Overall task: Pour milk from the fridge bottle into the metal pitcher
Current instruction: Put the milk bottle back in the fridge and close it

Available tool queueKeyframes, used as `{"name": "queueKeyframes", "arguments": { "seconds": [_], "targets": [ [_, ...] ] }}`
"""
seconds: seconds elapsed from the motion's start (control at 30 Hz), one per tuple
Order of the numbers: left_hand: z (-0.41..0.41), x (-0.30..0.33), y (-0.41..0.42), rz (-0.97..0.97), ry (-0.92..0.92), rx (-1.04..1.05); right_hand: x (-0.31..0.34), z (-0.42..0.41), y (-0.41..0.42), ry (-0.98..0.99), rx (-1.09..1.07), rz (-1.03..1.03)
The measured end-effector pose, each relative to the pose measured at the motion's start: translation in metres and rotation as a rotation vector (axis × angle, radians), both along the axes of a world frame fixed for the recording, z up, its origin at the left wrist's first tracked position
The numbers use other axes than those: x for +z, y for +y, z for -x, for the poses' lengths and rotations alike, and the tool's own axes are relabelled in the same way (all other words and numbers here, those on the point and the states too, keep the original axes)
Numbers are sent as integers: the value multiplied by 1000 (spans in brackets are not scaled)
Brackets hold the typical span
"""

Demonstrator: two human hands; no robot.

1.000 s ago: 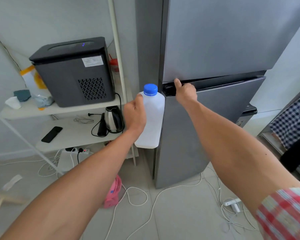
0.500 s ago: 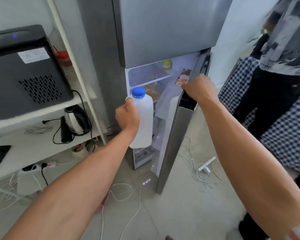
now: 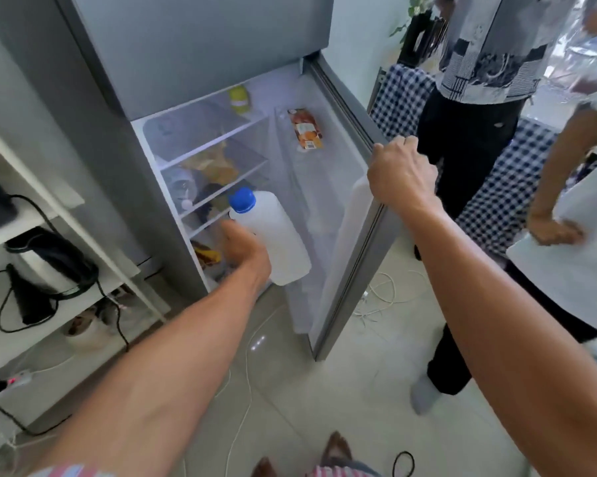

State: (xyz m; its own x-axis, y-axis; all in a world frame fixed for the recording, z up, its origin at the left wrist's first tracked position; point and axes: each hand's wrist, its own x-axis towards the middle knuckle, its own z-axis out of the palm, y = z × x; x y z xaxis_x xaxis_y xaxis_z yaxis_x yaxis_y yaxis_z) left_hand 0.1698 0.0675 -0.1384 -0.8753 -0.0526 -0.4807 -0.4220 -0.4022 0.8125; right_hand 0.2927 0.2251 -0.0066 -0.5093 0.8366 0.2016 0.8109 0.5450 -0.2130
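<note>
Grey fridge (image 3: 200,46) open. Left hand (image 3: 245,251) wrapped around white blue-capped plastic milk bottle (image 3: 273,235); right hand (image 3: 402,177) clamped on door edge (image 3: 355,215). Risk: tilted bottle slipping from one-handed hold, striking shelf.

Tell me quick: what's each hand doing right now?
Left hand: closed around the milk bottle, blue cap on.
Right hand: closed on the edge of the open fridge door.

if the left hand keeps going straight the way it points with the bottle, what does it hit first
Probably the lower fridge shelf. The left hand holds the milk bottle just in front of the open compartment, aimed inward towards it. Depth is unclear, so the bottle may clear the shelf edge and reach the dark items behind.
</note>
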Motion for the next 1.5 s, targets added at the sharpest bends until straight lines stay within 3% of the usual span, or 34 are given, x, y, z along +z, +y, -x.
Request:
{"name": "queueKeyframes", "arguments": {
  "seconds": [0.2, 0.43, 0.73, 0.93, 1.1, 1.27, 1.4, 1.5],
  "targets": [
    [1, -31, 41, -181, -174, 81, -15, 7, 7, 4, -20, -154],
    [17, -73, 77, -152, -184, 100, -23, 12, 10, -21, -30, -260],
    [16, -111, 93, 82, -137, -329, -30, 16, 7, -8, -48, -355],
    [12, -112, 100, 301, 73, -717, -29, 17, 4, 5, -49, -352],
    [10, -111, 93, 435, 172, -890, -30, 19, 3, 8, -53, -368],
    [10, -103, 72, 512, 312, -812, -29, 20, 0, 23, -52, -359],
    [11, -75, 54, 334, 428, -550, -27, 22, -9, 26, -51, -345],
    [13, -52, 44, 355, 539, -546, -27, 30, -19, 13, -39, -282]
  ]
}}
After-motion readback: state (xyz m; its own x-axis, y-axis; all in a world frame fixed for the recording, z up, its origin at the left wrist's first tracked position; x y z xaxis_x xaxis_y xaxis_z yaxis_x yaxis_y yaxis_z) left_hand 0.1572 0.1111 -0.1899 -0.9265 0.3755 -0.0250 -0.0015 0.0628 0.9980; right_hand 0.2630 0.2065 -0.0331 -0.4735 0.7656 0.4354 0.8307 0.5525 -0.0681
